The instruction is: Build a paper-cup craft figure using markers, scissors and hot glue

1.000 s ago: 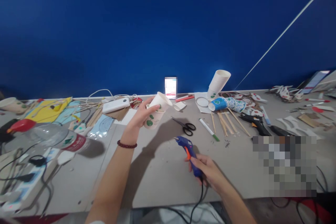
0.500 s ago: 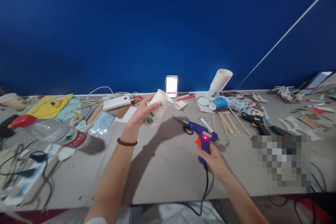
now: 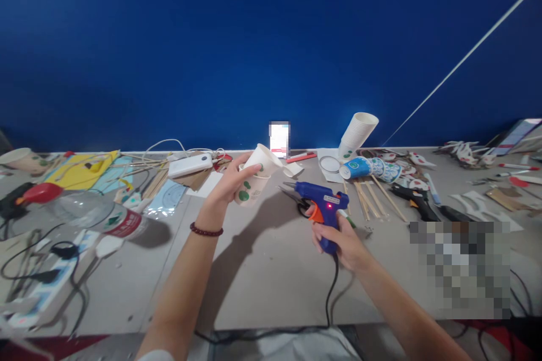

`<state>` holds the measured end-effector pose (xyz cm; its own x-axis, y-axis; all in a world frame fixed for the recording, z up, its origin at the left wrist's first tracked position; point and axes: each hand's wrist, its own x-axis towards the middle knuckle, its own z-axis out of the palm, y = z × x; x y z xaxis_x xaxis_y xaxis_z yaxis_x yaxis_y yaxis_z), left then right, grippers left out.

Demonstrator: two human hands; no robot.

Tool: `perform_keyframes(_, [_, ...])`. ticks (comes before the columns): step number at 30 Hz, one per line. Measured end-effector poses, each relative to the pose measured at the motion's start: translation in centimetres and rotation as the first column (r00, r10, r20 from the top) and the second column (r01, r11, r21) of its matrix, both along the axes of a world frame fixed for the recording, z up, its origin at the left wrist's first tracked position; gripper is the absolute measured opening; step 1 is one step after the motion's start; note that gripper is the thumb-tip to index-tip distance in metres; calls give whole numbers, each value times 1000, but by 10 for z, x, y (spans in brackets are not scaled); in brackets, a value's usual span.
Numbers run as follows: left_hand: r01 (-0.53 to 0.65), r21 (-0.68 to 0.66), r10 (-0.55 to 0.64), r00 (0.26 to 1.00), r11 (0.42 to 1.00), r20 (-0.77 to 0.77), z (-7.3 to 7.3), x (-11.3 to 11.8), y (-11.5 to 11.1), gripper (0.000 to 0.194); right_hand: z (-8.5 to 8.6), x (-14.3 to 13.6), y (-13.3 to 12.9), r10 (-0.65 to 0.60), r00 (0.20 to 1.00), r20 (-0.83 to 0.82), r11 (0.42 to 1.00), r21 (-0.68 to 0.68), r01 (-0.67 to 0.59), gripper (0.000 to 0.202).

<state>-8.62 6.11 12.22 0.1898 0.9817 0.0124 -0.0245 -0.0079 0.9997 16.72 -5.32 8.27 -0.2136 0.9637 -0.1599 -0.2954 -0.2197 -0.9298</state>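
Observation:
My left hand [image 3: 226, 186] is closed around white paper cups [image 3: 250, 190] with green leaf prints, tilted above the table. One cup appears to sit in the mouth of the other; the fingers hide part of the join. In my right hand [image 3: 341, 240] is a blue hot glue gun [image 3: 324, 200] with a lit red light. Its nozzle points left toward the cups but stays apart from them, and my fingers are by the orange trigger. Scissors [image 3: 301, 203] lie on the table behind the gun, partly covered by it.
At the back stand a stack of white cups [image 3: 358, 134] and a lit phone [image 3: 279, 140]. Blue patterned cups [image 3: 359, 168] and wooden sticks [image 3: 368, 200] lie right. A plastic bottle [image 3: 99, 213] and power strip [image 3: 63, 285] are left. The gun's black cord [image 3: 332, 293] runs over the table's front edge.
The glue gun has risen and turned so its nozzle points more level to the left. My right fingers have wrapped round its handle. The left hand keeps the cups nearly still.

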Motion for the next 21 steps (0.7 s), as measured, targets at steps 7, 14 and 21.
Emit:
perform_keyframes(7, [68, -15, -67, 997, 998, 25, 1, 4, -2, 64, 10, -11, 9, -1, 999, -39, 1000, 2, 1, 34])
perform_keyframes(14, [112, 9, -112, 992, 994, 59, 2, 3, -3, 67, 14, -17, 21, 8, 1000, -18, 998, 61, -7, 33])
perform_keyframes(21, [101, 41, -104, 993, 994, 63, 5, 2, -5, 65, 16, -23, 23, -12, 1000, 23, 1000, 29, 11, 35])
